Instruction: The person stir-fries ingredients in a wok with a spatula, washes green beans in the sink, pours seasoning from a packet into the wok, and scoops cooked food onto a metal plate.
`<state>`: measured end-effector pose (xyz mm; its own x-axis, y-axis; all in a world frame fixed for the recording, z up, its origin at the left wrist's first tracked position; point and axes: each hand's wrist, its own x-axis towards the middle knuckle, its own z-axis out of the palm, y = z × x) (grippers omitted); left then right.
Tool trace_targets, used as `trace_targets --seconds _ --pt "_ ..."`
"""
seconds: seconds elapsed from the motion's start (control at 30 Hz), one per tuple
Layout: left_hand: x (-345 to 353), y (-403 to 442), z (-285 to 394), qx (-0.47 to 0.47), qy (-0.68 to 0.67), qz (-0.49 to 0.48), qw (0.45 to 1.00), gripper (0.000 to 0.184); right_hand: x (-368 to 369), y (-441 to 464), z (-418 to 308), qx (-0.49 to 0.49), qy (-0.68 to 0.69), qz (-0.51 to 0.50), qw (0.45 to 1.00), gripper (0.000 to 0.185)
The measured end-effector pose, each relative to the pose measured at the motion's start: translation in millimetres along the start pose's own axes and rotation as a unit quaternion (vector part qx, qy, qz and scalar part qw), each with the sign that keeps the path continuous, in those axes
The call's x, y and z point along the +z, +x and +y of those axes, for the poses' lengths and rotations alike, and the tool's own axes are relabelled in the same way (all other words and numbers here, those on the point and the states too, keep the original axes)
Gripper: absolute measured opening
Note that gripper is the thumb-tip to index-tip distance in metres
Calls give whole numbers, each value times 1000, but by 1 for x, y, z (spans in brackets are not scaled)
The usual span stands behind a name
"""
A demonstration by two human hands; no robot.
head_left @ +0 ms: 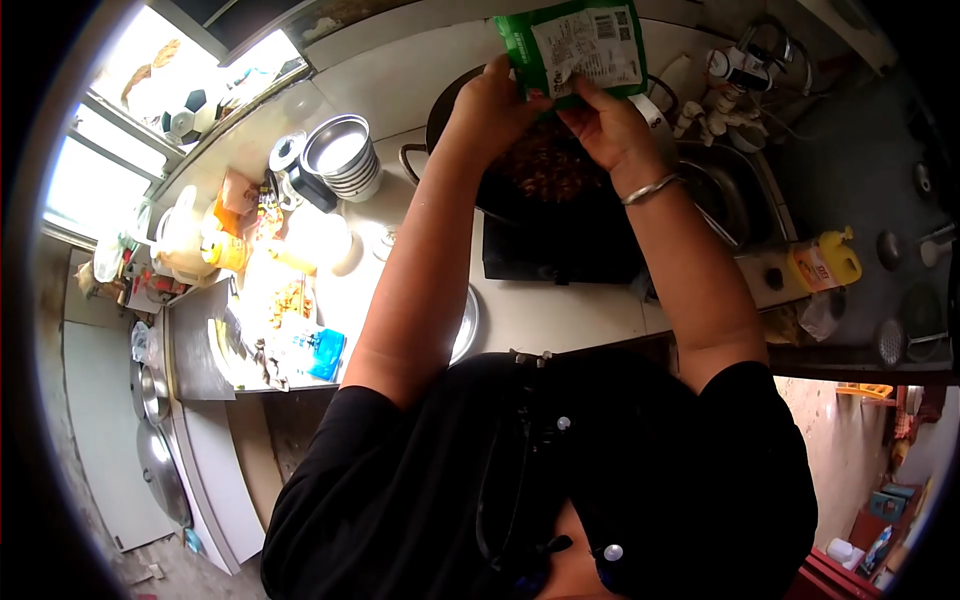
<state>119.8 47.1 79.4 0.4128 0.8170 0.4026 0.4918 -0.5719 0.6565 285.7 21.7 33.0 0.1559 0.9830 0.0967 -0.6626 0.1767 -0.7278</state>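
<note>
A green packet (588,50) with a white printed label and barcode is held up over a dark wok (440,110). My left hand (497,112) grips the packet's lower left corner, its fingers closed on it. At the lower edge, the fingers of my right hand (606,125) pinch the same packet; a metal bangle is on that wrist. Brown pieces of food (548,165) lie in the wok below both hands. The wok rests above a black stove (560,250).
Stacked metal bowls (345,160), a yellow bottle (224,250) and a blue packet (322,352) stand on the counter at left. On the right are a sink (735,200) with a faucet and a yellow jug (828,262). A round metal lid (466,325) lies beside my left forearm.
</note>
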Motion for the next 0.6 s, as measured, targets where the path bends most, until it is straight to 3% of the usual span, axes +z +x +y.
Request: trace_targets --seconds 0.17,0.33,0.4,0.53,0.6 --pt "10 2 -9 45 -7 52 998 36 5 2 1 -5 -55 34 998 25" --pt "11 9 -11 54 168 -72 982 26 2 8 -2 -33 -185 68 980 28" --pt "15 12 -10 52 212 -82 972 23 -6 19 1 -93 -277 56 955 27" --pt "20 18 -10 37 298 -106 948 18 -1 19 -14 -109 -395 56 911 27" --pt "23 24 -10 48 344 -131 929 18 7 16 -22 -147 -500 56 852 29"
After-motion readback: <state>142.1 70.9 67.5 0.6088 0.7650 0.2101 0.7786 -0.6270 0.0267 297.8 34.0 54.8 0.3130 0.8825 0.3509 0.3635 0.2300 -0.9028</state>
